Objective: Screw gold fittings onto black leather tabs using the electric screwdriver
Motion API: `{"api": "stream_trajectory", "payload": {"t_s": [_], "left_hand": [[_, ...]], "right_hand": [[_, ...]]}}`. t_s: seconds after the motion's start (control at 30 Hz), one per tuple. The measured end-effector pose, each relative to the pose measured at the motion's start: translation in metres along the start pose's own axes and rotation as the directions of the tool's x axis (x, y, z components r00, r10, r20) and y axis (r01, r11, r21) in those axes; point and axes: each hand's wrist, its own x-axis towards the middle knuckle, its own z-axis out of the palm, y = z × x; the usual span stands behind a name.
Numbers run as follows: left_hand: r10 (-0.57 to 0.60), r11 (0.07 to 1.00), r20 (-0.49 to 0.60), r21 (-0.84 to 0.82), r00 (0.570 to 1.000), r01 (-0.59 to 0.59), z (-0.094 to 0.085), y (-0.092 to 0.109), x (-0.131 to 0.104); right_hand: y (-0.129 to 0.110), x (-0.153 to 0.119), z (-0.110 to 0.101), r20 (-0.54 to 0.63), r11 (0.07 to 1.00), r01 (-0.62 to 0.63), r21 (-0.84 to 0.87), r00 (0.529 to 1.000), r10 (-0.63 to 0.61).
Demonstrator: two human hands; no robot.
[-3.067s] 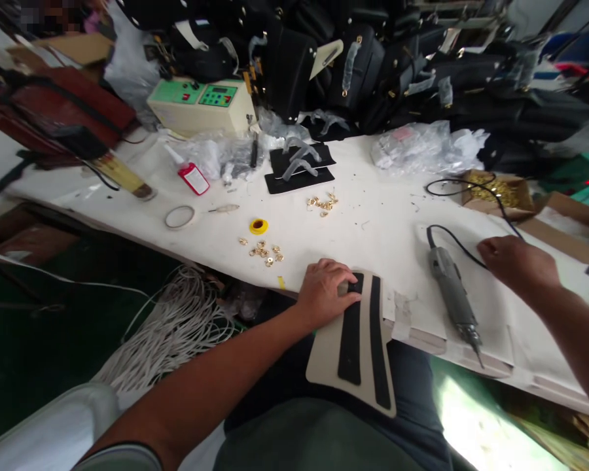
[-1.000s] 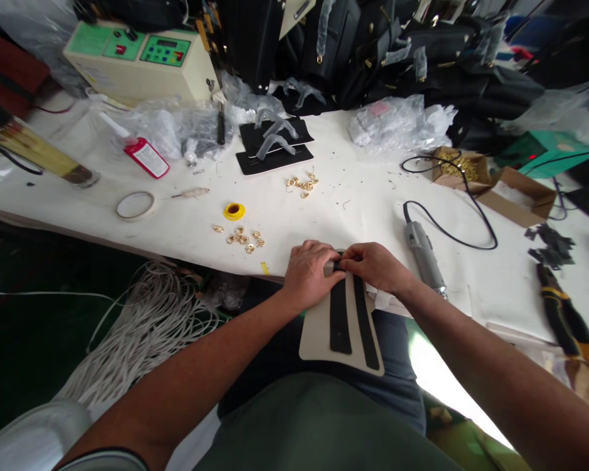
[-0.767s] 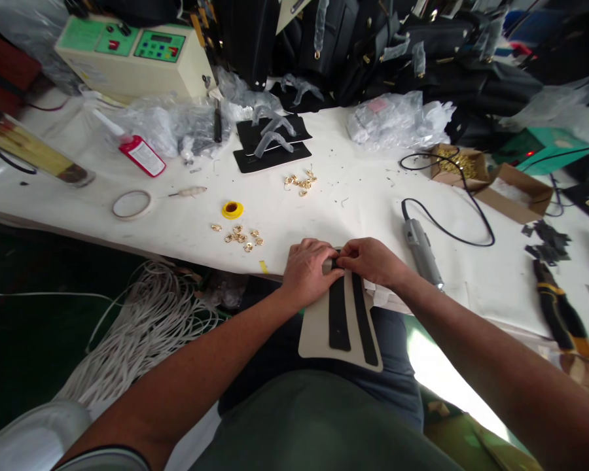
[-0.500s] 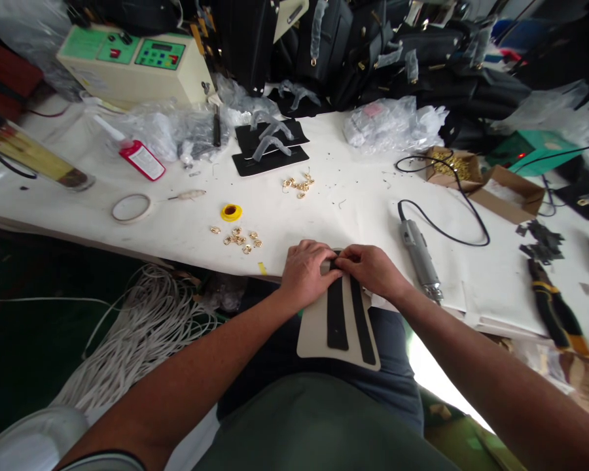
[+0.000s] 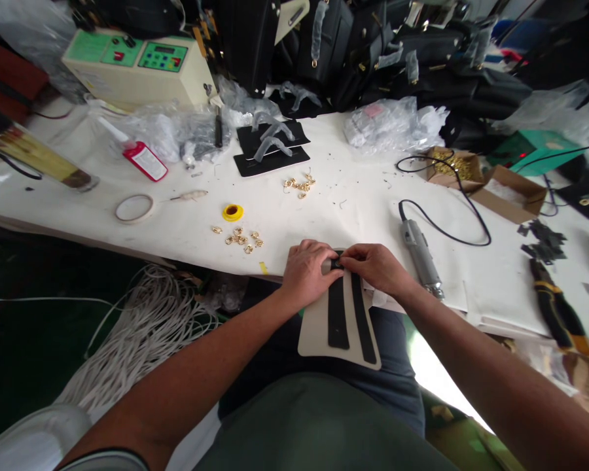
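A beige panel with two black strips leans over the table's front edge onto my lap. My left hand grips the upper end of the left black strip, its thumb and fingers curled round it. Against the same end, the fingertips of my right hand are pinched together; whatever small piece they hold is hidden. The right black strip runs down beside it, below my right hand.
Gold rings lie left of my hands, near a yellow spool. More gold pieces sit farther back. A grey electric screwdriver and pliers are at the right. Black pieces lie behind.
My right fingertips have shifted slightly at the strip's upper end, showing more of the dark end between my hands. The view has moved a little.
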Motion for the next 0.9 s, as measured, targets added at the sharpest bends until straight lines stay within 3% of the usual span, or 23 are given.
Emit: {"api": "stream_trajectory", "payload": {"t_s": [0.27,0.67,0.77,0.83,0.9], "left_hand": [[0.000,1.000,0.010,0.011,1.000,-0.001,0.000,0.000,0.000],[-0.007,1.000,0.001,0.003,1.000,0.006,0.000,0.000,0.000],[-0.004,1.000,-0.008,-0.004,1.000,0.004,0.002,0.000,0.000],[0.000,1.000,-0.010,-0.013,1.000,0.000,0.002,-0.001,-0.001],[-0.002,1.000,-0.008,-0.017,1.000,0.002,0.002,-0.001,-0.001]], "right_hand": [[-0.003,0.009,0.007,-0.065,0.982,-0.058,-0.178,0.997,0.047],[-0.004,0.000,-0.003,-0.014,1.000,0.010,-0.028,1.000,-0.010],[0.005,-0.014,-0.022,-0.212,0.999,-0.014,-0.037,0.977,0.006],[0.022,-0.028,-0.039,-0.423,0.982,-0.083,-0.171,0.906,0.003],[0.046,-0.040,-0.054,-0.548,0.914,-0.215,-0.343,0.837,-0.009]]}}
